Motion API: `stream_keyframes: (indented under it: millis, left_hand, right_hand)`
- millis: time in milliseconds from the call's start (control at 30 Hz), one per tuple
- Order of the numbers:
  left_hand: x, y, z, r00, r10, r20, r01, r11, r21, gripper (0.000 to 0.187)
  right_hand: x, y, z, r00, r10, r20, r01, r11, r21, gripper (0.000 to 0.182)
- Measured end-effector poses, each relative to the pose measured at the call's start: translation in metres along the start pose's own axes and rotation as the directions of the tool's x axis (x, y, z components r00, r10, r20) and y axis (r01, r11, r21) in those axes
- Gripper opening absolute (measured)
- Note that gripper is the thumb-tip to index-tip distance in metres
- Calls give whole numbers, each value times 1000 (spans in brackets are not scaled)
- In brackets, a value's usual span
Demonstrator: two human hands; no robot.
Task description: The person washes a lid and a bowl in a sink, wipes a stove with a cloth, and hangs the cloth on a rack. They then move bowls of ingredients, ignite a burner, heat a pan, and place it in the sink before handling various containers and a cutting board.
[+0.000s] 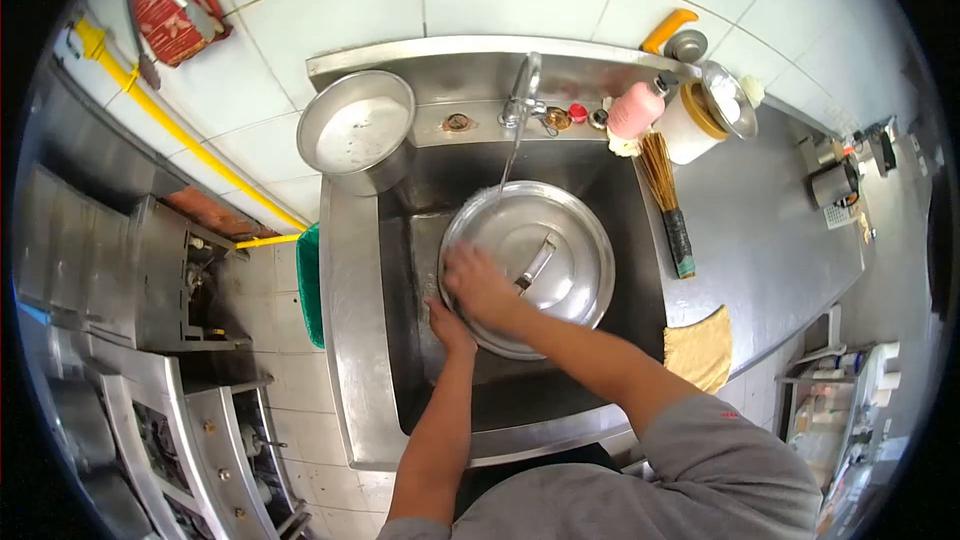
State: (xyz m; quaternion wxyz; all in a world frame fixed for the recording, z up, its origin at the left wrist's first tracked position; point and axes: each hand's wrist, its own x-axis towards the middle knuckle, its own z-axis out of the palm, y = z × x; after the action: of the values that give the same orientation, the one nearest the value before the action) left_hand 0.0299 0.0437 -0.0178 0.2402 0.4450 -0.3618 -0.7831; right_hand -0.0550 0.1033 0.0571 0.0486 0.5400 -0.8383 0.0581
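A round metal pot lid (572,285) with a strap handle lies tilted in the sink (415,260), under water running from the faucet (522,90). At its lower left edge, my left hand (455,330) grips the rim, its thumb showing on the near side and the other fingers mostly hidden. My right hand (482,285) lies over the lid's left part, left of the handle. Its fingers are smeared by motion, so I cannot make out whether anything is under them.
A large metal pot (357,135) with whitish contents stands at the sink's back left corner. On the right are a pink pump bottle (637,110), a white container (693,130), a bristle brush (668,205) and a tan cloth (700,350). A green bin (310,285) stands left of the sink.
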Motion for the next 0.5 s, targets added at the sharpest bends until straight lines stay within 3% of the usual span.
stream_keyframes:
  millis: [33,67,100,133,167,200,233,267,333,367,400,467,500]
  left_hand:
    - [-2,5,-3,984,-139,110,162,956,-243,57]
    - [1,5,-5,986,-134,101,156,953,-259,57]
    - [6,4,-6,969,-224,99,243,934,-263,52]
    - [9,3,-11,944,-315,96,330,908,-259,48]
    - [14,2,-12,947,-310,88,323,910,-260,48]
    - [16,-1,-9,977,-208,47,203,975,95,43]
    - [17,-3,-4,994,-96,43,68,897,438,38]
    - [14,1,0,996,-88,31,66,897,438,38]
    - [2,14,6,999,-31,-17,36,883,467,34]
    - [11,0,-1,999,44,16,-47,935,351,35]
    - [8,2,-2,999,42,20,-46,935,353,35]
    - [1,9,9,989,147,-19,-136,950,281,36]
    - [1,11,14,990,144,9,-141,951,276,36]
  right_hand:
    - [-13,-12,-1,1000,-18,7,18,1000,-4,33]
    - [-26,-18,-2,997,-79,-26,81,992,98,30]
    - [-30,-19,-3,989,-134,-64,144,969,200,28]
    - [-21,-13,0,987,-145,-63,155,966,206,28]
    - [-3,2,4,994,-97,-55,104,982,155,27]
    - [15,19,11,998,-47,-46,52,993,105,25]
    - [32,42,27,997,58,-59,-54,997,63,26]
    - [51,66,37,984,161,-80,-160,987,24,28]
    - [68,118,30,951,309,-14,-305,944,123,31]
    - [59,141,32,923,381,-56,-364,911,196,34]
    - [42,164,33,886,454,-93,-419,870,261,36]
    - [-13,184,20,703,702,-115,-677,710,194,42]
    - [-47,189,17,608,785,-118,-744,615,261,44]
